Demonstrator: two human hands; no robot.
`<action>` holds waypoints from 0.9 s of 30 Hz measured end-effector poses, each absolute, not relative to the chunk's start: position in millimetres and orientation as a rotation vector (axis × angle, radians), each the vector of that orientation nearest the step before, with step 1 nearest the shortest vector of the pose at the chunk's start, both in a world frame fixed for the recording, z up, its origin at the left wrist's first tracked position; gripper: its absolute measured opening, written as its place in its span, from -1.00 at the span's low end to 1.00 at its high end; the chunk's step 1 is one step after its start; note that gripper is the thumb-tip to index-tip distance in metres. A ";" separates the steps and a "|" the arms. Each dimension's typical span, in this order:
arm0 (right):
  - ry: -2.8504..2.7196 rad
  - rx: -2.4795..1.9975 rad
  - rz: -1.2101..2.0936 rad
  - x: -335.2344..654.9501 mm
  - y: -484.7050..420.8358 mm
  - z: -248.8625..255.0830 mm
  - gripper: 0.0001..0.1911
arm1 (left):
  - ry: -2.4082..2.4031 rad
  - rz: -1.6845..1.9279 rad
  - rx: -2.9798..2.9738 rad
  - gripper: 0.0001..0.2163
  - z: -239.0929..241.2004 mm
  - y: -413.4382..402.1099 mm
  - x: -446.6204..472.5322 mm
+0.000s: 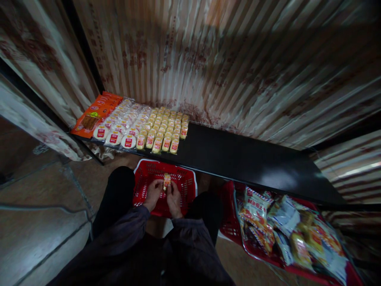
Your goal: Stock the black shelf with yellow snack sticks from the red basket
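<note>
Both my hands are down over a red plastic basket (184, 183) between my knees. My left hand (153, 194) and my right hand (174, 200) are closed together on a small yellow packet with a red label (166, 180), held upright above the basket. On the black shelf (238, 159) ahead lie rows of the same small yellow packets (165, 129), next to rows of round white packets (123, 123) and flat orange packs (95, 113) at the far left.
A second red basket (297, 238) full of assorted snack bags sits at my right on the floor. Corrugated metal sheeting (238, 59) forms the wall behind the shelf. The right part of the black shelf is bare. Bare floor (35, 206) lies to the left.
</note>
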State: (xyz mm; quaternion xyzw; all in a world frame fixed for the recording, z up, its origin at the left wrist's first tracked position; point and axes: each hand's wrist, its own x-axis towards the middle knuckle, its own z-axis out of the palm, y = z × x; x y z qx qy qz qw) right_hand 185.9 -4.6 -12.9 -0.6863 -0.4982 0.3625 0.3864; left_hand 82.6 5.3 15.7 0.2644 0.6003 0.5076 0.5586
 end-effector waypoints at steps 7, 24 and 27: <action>-1.293 -1.788 0.749 189.1 -3.7 2.0 -0.40 | 1.456 1.179 0.925 -0.85 25.4 12.6 88.3; -1.107 -1.567 0.652 200.5 7.4 20.2 -0.39 | 1.645 1.126 1.388 -0.81 69.2 28.3 113.8; -1.114 -1.537 0.640 206.4 14.0 26.2 -0.38 | 1.619 1.134 1.398 -0.79 82.5 31.7 117.8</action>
